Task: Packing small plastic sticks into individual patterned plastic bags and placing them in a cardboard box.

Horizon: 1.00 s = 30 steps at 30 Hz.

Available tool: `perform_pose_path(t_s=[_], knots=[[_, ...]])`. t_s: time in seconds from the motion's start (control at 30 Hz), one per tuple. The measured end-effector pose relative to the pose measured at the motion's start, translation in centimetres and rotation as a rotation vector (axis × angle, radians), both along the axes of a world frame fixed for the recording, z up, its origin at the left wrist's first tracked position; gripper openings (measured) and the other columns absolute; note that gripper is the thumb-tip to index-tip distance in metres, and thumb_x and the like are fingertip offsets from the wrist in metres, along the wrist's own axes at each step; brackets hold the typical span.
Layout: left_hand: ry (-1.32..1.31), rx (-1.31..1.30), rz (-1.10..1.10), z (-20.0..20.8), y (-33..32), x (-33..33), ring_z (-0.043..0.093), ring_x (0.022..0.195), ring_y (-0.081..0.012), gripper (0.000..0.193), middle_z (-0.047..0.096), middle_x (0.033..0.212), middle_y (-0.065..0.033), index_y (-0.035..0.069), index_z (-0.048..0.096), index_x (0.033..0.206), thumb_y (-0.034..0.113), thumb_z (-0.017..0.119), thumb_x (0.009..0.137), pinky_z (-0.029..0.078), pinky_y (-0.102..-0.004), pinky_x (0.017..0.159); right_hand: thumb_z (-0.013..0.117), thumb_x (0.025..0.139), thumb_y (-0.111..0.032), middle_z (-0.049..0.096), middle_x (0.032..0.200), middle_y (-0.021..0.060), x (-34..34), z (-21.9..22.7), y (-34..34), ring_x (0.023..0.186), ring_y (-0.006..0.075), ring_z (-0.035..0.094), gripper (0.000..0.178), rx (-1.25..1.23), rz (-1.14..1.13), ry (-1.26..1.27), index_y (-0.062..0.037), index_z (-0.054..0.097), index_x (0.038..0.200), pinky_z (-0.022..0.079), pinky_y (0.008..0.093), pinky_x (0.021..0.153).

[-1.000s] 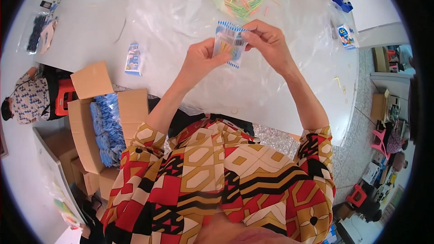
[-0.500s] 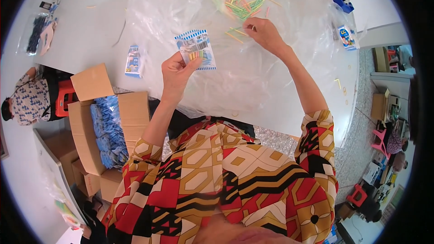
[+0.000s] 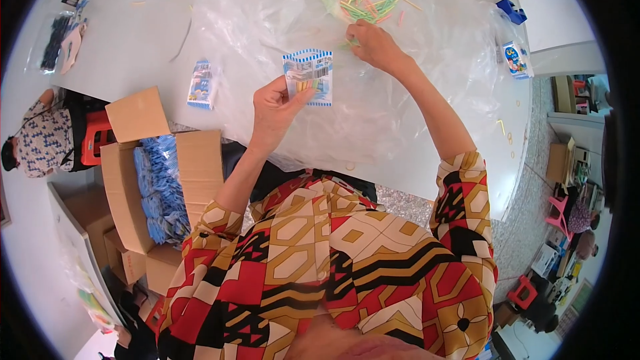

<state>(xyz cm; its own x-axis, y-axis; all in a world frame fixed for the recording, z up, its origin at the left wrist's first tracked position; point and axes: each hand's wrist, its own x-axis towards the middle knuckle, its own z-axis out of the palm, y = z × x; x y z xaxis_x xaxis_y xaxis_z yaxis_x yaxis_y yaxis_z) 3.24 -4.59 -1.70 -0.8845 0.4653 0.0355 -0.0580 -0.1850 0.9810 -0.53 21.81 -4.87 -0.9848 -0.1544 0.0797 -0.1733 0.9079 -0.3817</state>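
Note:
My left hand [image 3: 275,112] pinches a small blue-and-white printed plastic packet [image 3: 308,97] by its lower left side, thumb in front. The packet stands upright with its top edge parted, and yellow, pink and green sticks show through its clear part. My right hand [image 3: 379,47] is closed at the near left edge of a loose pile of thin coloured sticks [image 3: 368,7]. A bit of green shows at its fingertips, on sticks partly hidden by the fingers. The pile lies on a crumpled clear plastic sheet [image 3: 260,20] spread over the white table [image 3: 150,43].
Another blue-and-white packet [image 3: 200,85] lies left of the sheet. An open cardboard box [image 3: 123,193] full of blue packets stands at lower left. A printed pack [image 3: 515,60] and a blue tape dispenser [image 3: 511,11] sit at the right edge. Another person [image 3: 45,135] is at far left.
My right hand has shifted left and slightly away from me, over the spot where loose sticks lay. The packet in my left hand has moved right, and its top now gapes wider.

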Motion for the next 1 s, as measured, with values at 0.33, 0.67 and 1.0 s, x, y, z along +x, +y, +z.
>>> perform_pose_path(t_s=[0.33,0.67,1.0], knots=[[0.135,-0.062,0.007,-0.3,0.2,0.0,0.055,0.074,-0.0039,0.014,0.066,0.083,-0.0012,-0.002,0.067,0.095,0.003,0.067,0.082,0.045,-0.0208,0.067,0.054,0.081,-0.002,0.063,0.09,0.0152,0.7,1.1,-0.6,0.079,0.0295,0.063,0.014,-0.068,-0.048,0.211,-0.0023,0.058,0.094,0.049,0.0398,0.069],[0.315,-0.166,0.045,-0.7,0.3,0.2,0.053,0.065,-0.0061,0.01,0.063,0.074,-0.0031,-0.001,0.066,0.086,0.003,0.07,0.078,0.041,-0.0221,0.059,0.061,0.083,0.003,0.064,0.089,0.0037,7.6,13.9,-4.0,0.078,0.0104,0.06,0.011,-1.065,0.007,0.037,-0.0003,0.063,0.093,0.049,0.0239,0.071],[0.402,-0.25,0.041,1.2,0.2,0.8,0.062,0.072,-0.013,0.014,0.067,0.083,-0.0079,-0.002,0.067,0.089,0.001,0.07,0.076,0.047,-0.0245,0.064,0.064,0.077,0.007,0.065,0.085,0.0033,9.0,14.4,-5.6,0.08,0.0116,0.06,0.015,-0.713,0.182,0.077,-0.0024,0.067,0.089,0.048,0.0242,0.069]])
